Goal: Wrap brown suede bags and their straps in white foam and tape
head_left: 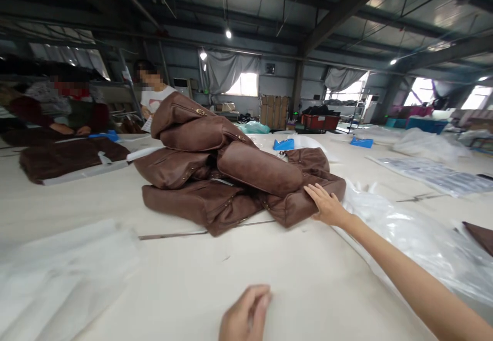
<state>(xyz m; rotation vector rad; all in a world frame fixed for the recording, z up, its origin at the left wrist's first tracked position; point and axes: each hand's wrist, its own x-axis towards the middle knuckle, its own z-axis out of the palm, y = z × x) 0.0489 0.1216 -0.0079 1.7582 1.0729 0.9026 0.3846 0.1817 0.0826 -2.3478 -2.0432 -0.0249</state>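
A pile of brown leather bags (pixel 260 169) with brass-coloured fittings lies on the white table in the middle of the view. My right hand (pixel 326 207) reaches in from the right with its fingers stretched out, resting against the end of the lowest bag on the right (pixel 295 208). It touches the leather without gripping it. At the bottom centre, apart from the pile, is my left hand (pixel 246 313). Its fingers curl in towards the thumb, and nothing shows between them. The undersides of the lower bags are hidden.
Clear plastic bags (pixel 400 228) lie at the right, and a whitish translucent sheet (pixel 65 274) at the left. Small blue items (pixel 284 144) sit at the back. Two people stand across the table (pixel 181 274), one beside another brown bag (pixel 73 158).
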